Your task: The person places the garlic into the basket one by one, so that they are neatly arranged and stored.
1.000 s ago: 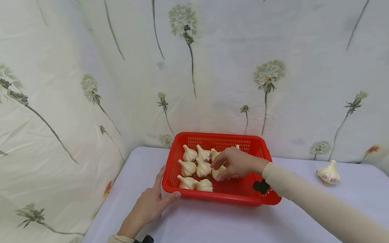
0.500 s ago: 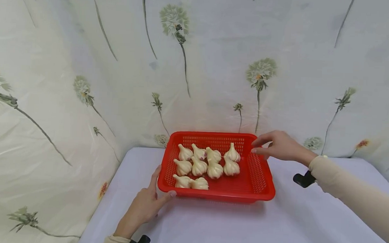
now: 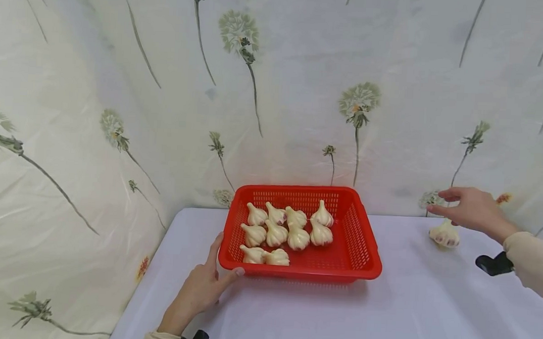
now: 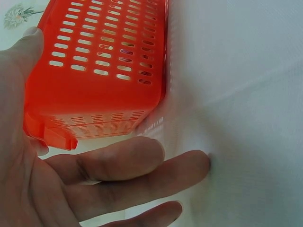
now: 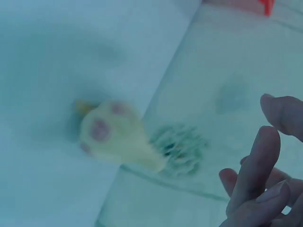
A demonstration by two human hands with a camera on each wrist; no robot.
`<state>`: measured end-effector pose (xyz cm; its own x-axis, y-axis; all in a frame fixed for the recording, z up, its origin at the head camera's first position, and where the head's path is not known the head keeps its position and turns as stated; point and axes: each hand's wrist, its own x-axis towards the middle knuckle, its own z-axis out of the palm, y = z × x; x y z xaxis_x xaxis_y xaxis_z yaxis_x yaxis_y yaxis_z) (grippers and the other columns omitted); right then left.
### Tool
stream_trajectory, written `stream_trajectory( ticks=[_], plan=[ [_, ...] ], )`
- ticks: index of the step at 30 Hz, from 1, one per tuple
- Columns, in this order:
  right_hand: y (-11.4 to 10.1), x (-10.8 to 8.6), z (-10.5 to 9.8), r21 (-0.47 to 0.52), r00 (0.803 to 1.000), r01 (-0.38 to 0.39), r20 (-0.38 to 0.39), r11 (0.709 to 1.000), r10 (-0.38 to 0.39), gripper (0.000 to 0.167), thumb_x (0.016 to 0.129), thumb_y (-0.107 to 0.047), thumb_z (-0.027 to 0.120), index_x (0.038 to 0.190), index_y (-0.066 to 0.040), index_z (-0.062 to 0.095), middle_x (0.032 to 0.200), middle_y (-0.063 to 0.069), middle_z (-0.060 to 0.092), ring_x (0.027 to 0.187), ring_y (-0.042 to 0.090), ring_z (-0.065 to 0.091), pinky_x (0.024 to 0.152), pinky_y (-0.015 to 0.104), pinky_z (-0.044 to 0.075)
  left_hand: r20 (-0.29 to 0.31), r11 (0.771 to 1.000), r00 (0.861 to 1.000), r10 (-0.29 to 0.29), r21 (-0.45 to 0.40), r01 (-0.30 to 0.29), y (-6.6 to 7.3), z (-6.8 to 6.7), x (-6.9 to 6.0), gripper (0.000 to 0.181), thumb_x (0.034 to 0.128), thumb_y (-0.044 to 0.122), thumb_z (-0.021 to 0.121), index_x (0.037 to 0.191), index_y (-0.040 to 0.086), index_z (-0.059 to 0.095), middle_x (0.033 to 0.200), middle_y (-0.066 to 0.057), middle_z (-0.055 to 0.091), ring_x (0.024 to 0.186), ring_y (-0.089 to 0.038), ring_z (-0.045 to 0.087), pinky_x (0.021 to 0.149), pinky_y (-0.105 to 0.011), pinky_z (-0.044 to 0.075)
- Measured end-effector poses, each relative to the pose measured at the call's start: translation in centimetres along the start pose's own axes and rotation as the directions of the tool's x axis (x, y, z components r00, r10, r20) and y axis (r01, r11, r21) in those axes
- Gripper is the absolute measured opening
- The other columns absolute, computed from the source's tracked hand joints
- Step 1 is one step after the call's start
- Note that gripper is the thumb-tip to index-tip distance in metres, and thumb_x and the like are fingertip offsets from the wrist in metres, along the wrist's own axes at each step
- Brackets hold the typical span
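A red perforated plastic basket stands on the table, with several garlic bulbs standing in rows on its left and middle part. At its front left corner rests my left hand, thumb along the front rim and index finger along the left side; in the left wrist view the other fingers extend loosely beneath the basket wall. To the right, my right hand hovers above a lone garlic bulb, fingers apart and holding nothing. The right wrist view shows that garlic bulb, blurred and apart from the fingers.
A white cloth covers the table. Behind and to the left hangs a pale curtain printed with dandelions, close to the table's back edge. The basket's right part shows its bare red floor.
My right hand has left a garlic bulb in the basket and travelled right, out past the rim to the lone bulb. My left hand has stayed at the basket's corner.
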<state>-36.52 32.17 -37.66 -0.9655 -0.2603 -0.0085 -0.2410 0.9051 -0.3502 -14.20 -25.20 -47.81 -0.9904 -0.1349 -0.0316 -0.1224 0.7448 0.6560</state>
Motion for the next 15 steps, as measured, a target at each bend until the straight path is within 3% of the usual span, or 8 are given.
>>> stream_trajectory(
  ticks=[8, 15],
  plan=[
    [4.6, -0.8, 0.7, -0.026, 0.991, -0.092, 0.094, 0.995, 0.094, 0.105, 0.098, -0.064, 0.066, 0.140, 0.028, 0.039, 0.122, 0.046, 0.062, 0.077, 0.029, 0.077, 0.073, 0.054, 0.058, -0.011, 1.000, 1.000, 0.000, -0.002, 0.000, -0.4, 0.0, -0.1, 0.105, 0.0906, 0.073, 0.067, 0.171, 0.034, 0.012, 0.058, -0.001, 0.056, 0.049, -0.016, 0.051, 0.048, -0.029, 0.040],
    [7.0, -1.0, 2.7, -0.004, 0.977, -0.133, 0.168, 0.991, 0.132, 0.105, 0.094, -0.071, 0.066, 0.136, 0.024, 0.048, 0.113, 0.038, 0.069, 0.078, 0.026, 0.075, 0.064, 0.041, 0.058, -0.006, 1.000, 1.000, -0.007, -0.004, 0.007, -0.1, 0.2, 0.0, 0.104, 0.0909, 0.072, 0.067, 0.171, 0.034, 0.012, 0.059, -0.001, 0.056, 0.050, -0.016, 0.052, 0.048, -0.029, 0.040]
  ],
)
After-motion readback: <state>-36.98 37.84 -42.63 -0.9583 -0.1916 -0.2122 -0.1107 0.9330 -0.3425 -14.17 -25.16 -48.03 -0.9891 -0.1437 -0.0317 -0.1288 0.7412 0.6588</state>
